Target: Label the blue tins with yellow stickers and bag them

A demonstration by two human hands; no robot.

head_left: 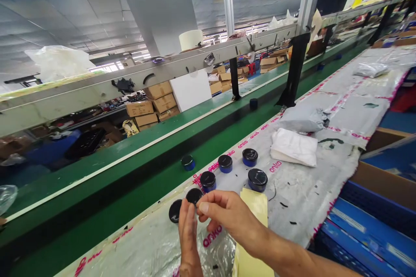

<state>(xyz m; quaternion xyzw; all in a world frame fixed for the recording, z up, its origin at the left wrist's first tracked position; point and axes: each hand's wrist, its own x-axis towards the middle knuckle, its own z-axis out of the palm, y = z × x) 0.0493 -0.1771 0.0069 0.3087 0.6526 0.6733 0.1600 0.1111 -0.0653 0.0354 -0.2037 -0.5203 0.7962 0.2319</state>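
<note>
My left hand (188, 229) is held edge-on with its fingers stretched out, close to two round black-lidded pieces. One such black-and-blue round piece (175, 211) lies just left of its fingertips, and another round piece (194, 195) is partly hidden behind them. My right hand (224, 212) has thumb and forefinger pinched together beside the left fingers; whatever is in the pinch is too small or hidden to name. Beyond the hands stand more black-topped, blue-sided round pieces, among them a round piece (208, 180) and a larger-looking one (258, 179). Yellow paper (255, 207) lies under my right forearm.
A green conveyor belt (156, 169) runs along the bench's far side, carrying a round piece (187, 162). Folded white cloth (294, 146) and a grey plastic bag (302, 119) lie on the plastic-covered bench (344, 112). A metal rail (169, 67) crosses above; blue bins (367, 238) stand right.
</note>
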